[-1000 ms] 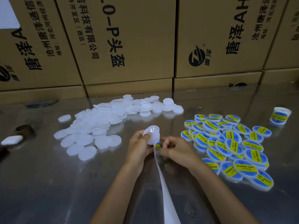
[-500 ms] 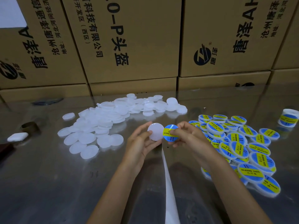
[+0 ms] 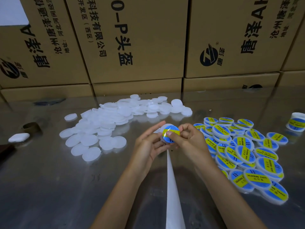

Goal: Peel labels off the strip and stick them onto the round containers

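Now, hold: left hand point(image 3: 149, 142) cups the container point(image 3: 165, 138) above the worktop's middle.
Press: right hand point(image 3: 186, 138) thumb closed on the label point(image 3: 171, 131).
Risk: off-centre pressure may crease or skew the label.

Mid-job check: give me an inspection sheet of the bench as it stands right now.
Surface: shiny metal table, reflective.
Job's things: plain white containers heaped left; labelled containers heaped right; label roll far right; white backing strip trailing toward the camera.
Clutter: brown ring, white case at the left edge.
Grippers: left hand cradles a container; right hand thumb presses its label.
Cables: nothing seen.
Surroundings: stacked cardboard boxes behind.
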A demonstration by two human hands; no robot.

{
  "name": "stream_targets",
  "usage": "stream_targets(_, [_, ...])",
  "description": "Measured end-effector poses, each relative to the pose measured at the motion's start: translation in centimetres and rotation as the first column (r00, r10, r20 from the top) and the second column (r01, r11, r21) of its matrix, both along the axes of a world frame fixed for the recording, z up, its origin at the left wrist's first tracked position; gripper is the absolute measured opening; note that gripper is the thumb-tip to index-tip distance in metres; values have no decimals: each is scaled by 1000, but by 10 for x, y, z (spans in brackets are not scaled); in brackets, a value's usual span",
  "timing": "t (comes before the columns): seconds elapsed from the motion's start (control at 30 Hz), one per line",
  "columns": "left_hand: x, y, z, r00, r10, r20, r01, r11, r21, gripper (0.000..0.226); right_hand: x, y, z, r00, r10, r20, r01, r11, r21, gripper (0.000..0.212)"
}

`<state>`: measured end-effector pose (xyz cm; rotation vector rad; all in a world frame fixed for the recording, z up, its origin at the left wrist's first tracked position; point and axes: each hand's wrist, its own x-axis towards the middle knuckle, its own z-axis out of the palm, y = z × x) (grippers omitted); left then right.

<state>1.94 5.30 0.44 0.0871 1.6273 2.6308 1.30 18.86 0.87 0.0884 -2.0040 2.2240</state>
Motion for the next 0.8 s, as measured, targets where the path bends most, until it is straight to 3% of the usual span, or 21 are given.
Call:
stream_targets(0.37, [1,5,-2,998,18,-53,-23,995,-102,38,-6,0,-8,994,-92,-52,94,995,27,28])
stream_targets(0.5, [2,5,0,996,26,-82,-35,993,-109,37,-7,1,-9,980,-168,-110,183,971,155,29])
stream_targets(0.63, [3,6,4,999,1,-54,0,1000,13,36,-6,2,-12,951,-230,-205,288,901,324,37])
stream_targets(0.73, [3,5,7,999,-25,-25,28,991,129,37,-6,4,-13,948,-248,-201,310,865,395,54])
stream_targets(0.8, [4,5,8,998,-55,-19,57,982,181,38,-6,5,-14,949,-239,-205,307,851,426,52])
